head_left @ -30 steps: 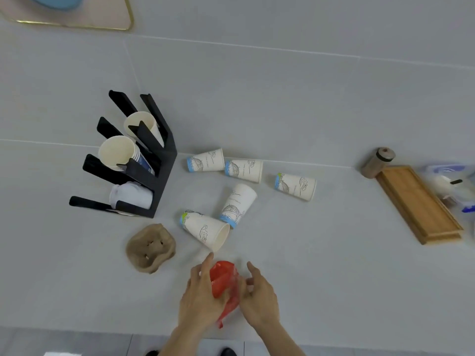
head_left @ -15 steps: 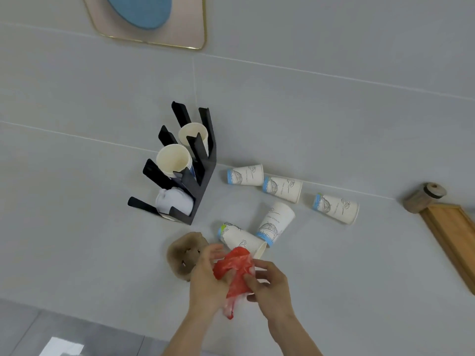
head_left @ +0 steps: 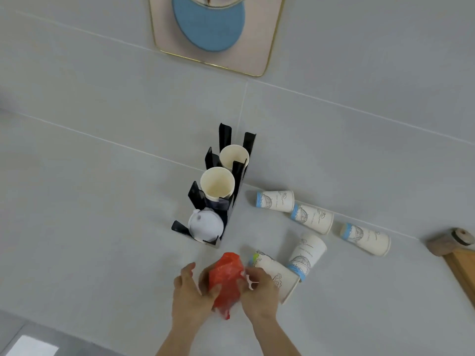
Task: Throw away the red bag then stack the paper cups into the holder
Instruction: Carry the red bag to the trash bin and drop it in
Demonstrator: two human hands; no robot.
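A crumpled red bag (head_left: pixel 227 278) is held between my left hand (head_left: pixel 191 295) and my right hand (head_left: pixel 259 291), just above the grey counter near its front edge. Behind the bag stands the black cup holder (head_left: pixel 232 199), with paper cups in its two upper slots and a white lid-like piece (head_left: pixel 204 226) in the lowest one. Several loose paper cups lie on their sides to the right: one (head_left: pixel 275 200) by the wall, one (head_left: pixel 312 218) beside it, one (head_left: pixel 365 238) further right, one (head_left: pixel 307 255) nearer, and one (head_left: pixel 282 277) partly behind my right hand.
A pink tray with a gold rim (head_left: pixel 267 42) carries a blue round mat (head_left: pixel 208 27) at the top of the view. A wooden tray's corner (head_left: pixel 462 268) and a small wooden capped object (head_left: pixel 451 240) sit at the right edge. The counter's front edge runs at the lower left.
The view has swung left and up, so the holder and cups sit further right and lower. Both hands have lifted the red bag and bunched it tighter. The brown cardboard piece is no longer visible.
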